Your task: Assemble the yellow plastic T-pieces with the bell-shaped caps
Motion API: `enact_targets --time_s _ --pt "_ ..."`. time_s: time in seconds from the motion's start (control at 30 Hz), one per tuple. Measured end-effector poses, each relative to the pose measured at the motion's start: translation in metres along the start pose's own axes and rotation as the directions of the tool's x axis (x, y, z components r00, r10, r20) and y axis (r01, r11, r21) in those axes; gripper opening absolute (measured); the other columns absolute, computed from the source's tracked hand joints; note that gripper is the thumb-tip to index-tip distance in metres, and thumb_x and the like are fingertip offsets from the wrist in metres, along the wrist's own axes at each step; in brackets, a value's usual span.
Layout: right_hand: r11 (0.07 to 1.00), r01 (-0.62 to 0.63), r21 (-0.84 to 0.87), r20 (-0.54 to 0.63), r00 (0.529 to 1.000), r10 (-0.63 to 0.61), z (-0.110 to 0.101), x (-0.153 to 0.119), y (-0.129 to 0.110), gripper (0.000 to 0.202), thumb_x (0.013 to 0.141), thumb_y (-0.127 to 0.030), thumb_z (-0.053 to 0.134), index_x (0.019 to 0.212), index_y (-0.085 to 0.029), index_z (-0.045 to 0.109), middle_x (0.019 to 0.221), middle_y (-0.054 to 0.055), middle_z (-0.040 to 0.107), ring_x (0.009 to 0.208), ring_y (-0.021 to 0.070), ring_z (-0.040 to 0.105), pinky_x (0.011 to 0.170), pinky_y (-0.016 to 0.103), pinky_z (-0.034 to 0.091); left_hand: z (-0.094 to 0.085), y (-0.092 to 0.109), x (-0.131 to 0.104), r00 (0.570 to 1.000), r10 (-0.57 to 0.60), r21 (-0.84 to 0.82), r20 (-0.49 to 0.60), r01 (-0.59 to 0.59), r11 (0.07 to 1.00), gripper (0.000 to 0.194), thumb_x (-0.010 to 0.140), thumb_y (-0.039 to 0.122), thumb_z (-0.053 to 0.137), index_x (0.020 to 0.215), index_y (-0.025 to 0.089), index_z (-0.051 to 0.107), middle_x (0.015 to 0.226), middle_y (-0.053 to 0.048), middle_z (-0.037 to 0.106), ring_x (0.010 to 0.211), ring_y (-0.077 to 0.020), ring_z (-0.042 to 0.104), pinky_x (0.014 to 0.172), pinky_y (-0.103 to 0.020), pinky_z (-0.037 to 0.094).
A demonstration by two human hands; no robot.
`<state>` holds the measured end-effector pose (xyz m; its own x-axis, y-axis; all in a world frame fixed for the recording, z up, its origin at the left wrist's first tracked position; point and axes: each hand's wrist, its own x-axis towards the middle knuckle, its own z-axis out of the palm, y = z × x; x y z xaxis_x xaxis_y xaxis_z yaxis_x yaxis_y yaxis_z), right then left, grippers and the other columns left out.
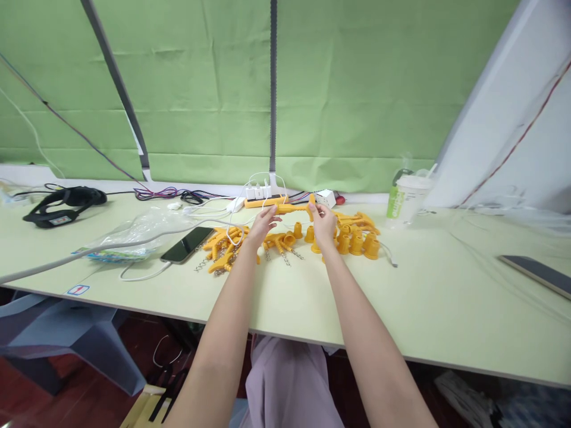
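Note:
Above the table, a yellow T-shaped plastic piece point(292, 208) spans the gap between my hands. My left hand point(263, 226) pinches its left end, and my right hand point(323, 224) grips the crosspiece at its right end. Below and left of my left hand lies a pile of yellow plastic corkscrew parts point(222, 246) with metal spirals. More parts with spirals point(279, 241) rest between my forearms. Several yellow bell-shaped cups point(355, 244) stand upright around and right of my right hand. Behind them lie long yellow pieces point(357, 222).
Left of the pile are a phone point(187, 245) on a cable, a clear plastic bag point(143, 232) and a black headset point(65, 205). A power strip point(266, 201) sits at the back. To the right stand a drink cup point(408, 199) and another phone point(539, 274).

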<state>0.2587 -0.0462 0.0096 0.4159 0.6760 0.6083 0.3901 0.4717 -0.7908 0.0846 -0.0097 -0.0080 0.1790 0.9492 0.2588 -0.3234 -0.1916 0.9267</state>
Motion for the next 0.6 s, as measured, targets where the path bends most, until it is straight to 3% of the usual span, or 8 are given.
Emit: enact_targets --time_s 0.1,0.4,0.6 --pt "1.000 -0.005 -0.011 0.011 1.000 0.005 0.0006 -0.0011 -0.0002 0.048 0.074 -0.063 0.048 0.072 -0.016 0.061 0.063 0.001 0.056 0.057 0.0126 0.043 0.056 0.025 0.032 -0.0024 -0.0041 0.0013 0.998 0.030 -0.001 -0.053 -0.030 1.000 0.043 0.066 0.050 0.069 0.096 0.021 0.063 0.093 -0.004 0.064 0.079 -0.0129 0.058 0.068 -0.024 0.038" --pt "0.998 -0.062 -0.015 0.015 0.998 0.063 -0.0005 0.0001 0.0019 0.048 0.074 -0.062 0.048 0.070 -0.016 0.061 0.066 0.002 0.059 0.061 0.0143 0.046 0.059 0.026 0.034 -0.0039 -0.0048 -0.0010 0.999 0.048 0.050 -0.006 -0.048 0.998 0.045 0.066 0.049 0.070 0.101 0.023 0.062 0.100 -0.003 0.062 0.093 -0.0159 0.058 0.079 -0.026 0.038" --pt "0.997 -0.069 -0.033 0.002 0.998 0.069 0.0011 -0.0006 0.0012 0.046 0.074 -0.061 0.049 0.067 -0.017 0.058 0.063 0.000 0.056 0.058 0.0130 0.044 0.058 0.026 0.032 -0.0037 -0.0082 0.0041 0.997 0.066 0.066 -0.030 -0.064 0.996 0.043 0.069 0.053 0.066 0.096 0.019 0.063 0.090 -0.005 0.064 0.083 -0.0147 0.059 0.075 -0.026 0.039"
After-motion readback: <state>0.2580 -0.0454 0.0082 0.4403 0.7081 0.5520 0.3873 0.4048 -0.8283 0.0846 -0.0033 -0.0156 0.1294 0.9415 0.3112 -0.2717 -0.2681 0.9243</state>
